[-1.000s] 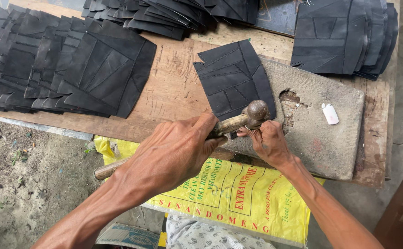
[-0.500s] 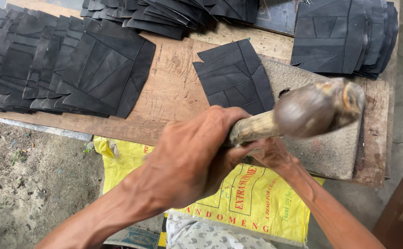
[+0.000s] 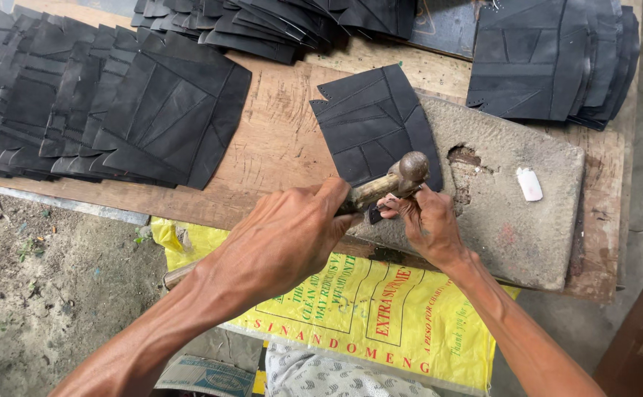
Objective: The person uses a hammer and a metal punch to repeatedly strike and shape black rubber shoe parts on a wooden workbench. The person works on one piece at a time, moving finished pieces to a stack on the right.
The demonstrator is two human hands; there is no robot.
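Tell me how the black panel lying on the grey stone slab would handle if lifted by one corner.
The black seamed panel looks thin and lies flat, so it would probably droop rather than stay stiff. It likely weighs little for its area. Its matte surface suggests it would not slip easily from the fingers.

two bare forearms reach in from the near edge and angle toward each other. the left hand (image 3: 288, 239) is curled in a closed fist, knuckles up. the right hand (image 3: 428, 224) lies just to its right, fingertips (image 3: 393, 207) pinched together and pointing left, wrist bent.
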